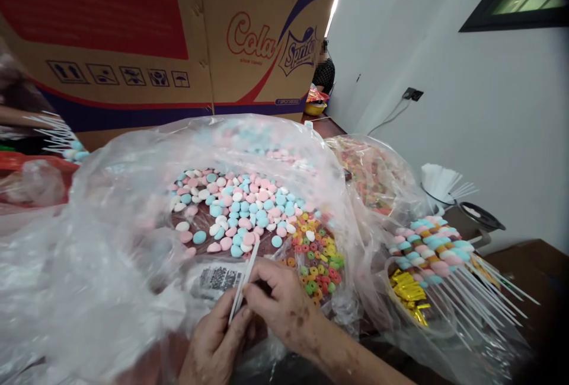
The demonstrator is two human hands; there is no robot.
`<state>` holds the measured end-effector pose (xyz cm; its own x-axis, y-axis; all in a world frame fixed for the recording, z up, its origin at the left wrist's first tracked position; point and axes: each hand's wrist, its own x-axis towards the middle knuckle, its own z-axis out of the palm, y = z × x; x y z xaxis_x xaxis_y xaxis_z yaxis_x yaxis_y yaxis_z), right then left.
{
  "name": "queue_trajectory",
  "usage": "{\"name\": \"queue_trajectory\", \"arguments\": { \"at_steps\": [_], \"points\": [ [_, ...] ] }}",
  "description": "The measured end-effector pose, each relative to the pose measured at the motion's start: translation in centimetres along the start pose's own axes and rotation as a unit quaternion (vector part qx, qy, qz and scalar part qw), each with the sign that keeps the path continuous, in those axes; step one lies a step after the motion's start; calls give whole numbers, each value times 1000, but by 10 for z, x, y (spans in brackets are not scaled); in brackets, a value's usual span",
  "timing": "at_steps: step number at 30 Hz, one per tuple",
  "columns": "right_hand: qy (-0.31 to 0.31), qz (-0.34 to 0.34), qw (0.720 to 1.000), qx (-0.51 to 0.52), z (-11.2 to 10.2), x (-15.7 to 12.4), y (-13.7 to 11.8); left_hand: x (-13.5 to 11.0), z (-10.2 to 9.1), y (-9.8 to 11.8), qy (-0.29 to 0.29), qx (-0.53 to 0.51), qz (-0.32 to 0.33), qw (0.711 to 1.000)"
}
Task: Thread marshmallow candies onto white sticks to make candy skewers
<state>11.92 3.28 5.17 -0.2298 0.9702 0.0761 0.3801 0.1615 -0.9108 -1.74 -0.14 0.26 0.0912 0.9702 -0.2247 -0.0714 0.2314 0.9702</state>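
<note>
Thin white lollipop sticks (244,281), at least two side by side, stand tilted between my hands. My left hand (216,340) is closed around their lower part. With thumb and fingers pinched together, my right hand (282,305) grips them a little higher up. Just beyond the stick tips lies a spread of pink, blue and white round candies (242,207) inside a large clear plastic bag (111,195). Small colourful ring candies (317,257) lie beside them, past my right hand. A printed label (220,277) shows through plastic near my left hand.
At right, skewered candies on white sticks (433,248) rest over a tub with gold twist ties (406,293). Behind them stand a bundle of white sticks (440,183) and a bag of ring candies (371,171). A big cardboard box (146,35) blocks the back. Other people are partly visible.
</note>
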Motion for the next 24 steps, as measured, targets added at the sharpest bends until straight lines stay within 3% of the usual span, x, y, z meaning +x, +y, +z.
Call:
{"name": "queue_trajectory", "arguments": {
  "at_steps": [3,9,12,14,17,19,22,24],
  "points": [
    [15,-19,1000,-16,3,0,1,1,-3,2,-14,20,-14,1000],
    [20,-21,999,-17,6,-3,1,0,-4,5,27,-15,-18,999],
    [-14,-44,998,-37,-11,1,4,2,-3,-4,27,-34,-9,999],
    [12,-57,992,-112,-31,9,12,3,-1,-9,47,-57,0,997],
    [106,-36,943,-314,-61,25,35,3,3,-12,75,-75,7,994],
    [103,-16,895,-433,-71,34,50,3,5,-11,73,-61,6,995],
    [66,-40,831,-550,-65,40,62,4,4,-10,51,-49,-8,997],
    [64,-71,807,-583,-51,39,63,4,2,-9,43,-45,-11,998]
  ]
}}
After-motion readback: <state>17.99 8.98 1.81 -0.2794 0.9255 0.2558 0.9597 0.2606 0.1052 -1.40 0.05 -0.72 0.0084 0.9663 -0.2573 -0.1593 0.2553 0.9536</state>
